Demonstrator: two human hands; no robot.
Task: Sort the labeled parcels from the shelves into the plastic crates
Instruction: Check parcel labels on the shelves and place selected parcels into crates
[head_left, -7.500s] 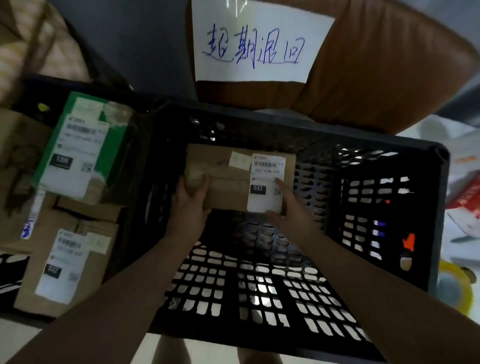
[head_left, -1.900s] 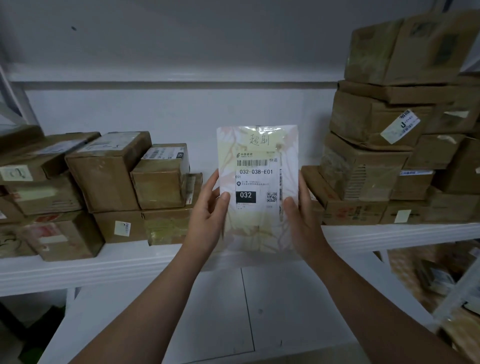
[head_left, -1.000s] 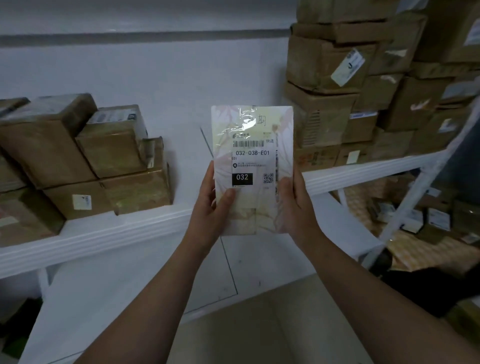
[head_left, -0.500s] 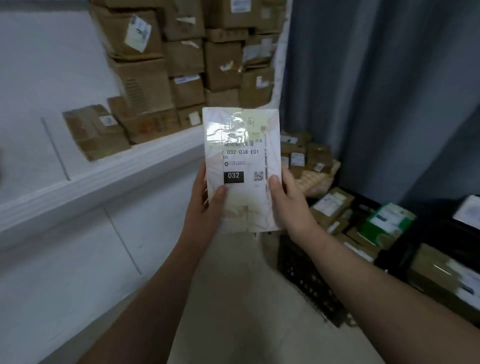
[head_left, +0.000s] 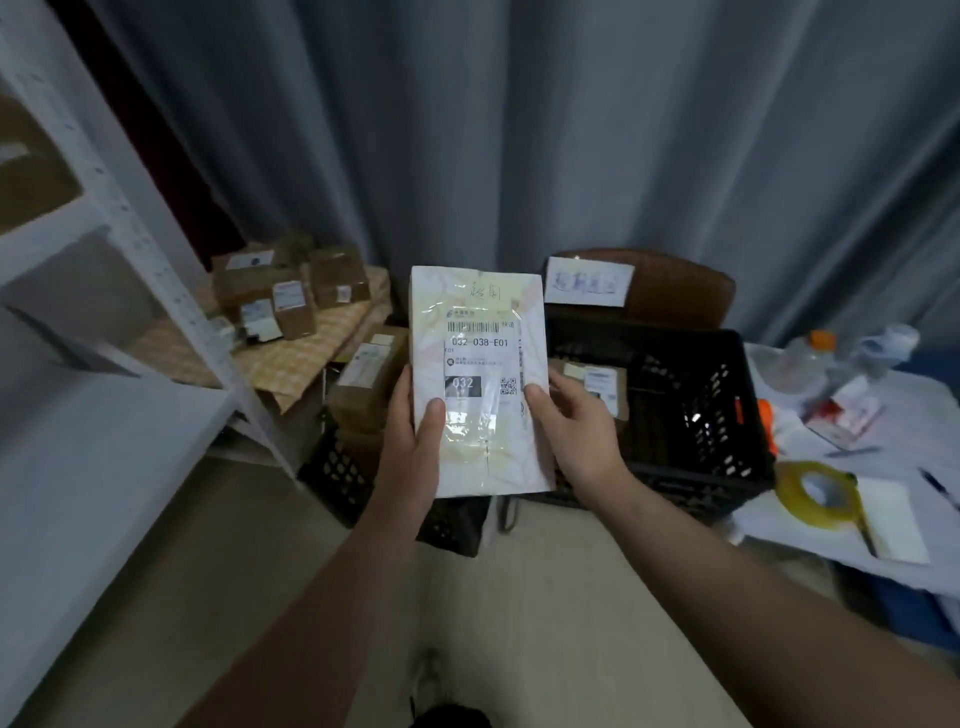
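A flat white parcel with a label reading 032-038-E01 and a black 032 tag is held upright in front of me. My left hand grips its lower left edge, thumb on the front. My right hand grips its lower right edge the same way. Behind it to the right stands a black plastic crate with a brown labelled box inside. A second black crate, holding brown parcels, sits behind the parcel to the left.
A brown chair back with a handwritten paper sign rises behind the right crate. White shelving stands on the left, with boxes on a low patterned surface beyond. A table at right carries a tape roll, bottles and papers.
I turned right, away from the shelves; the crates, chair and table came into view. Both hands kept the white parcel upright the whole time.
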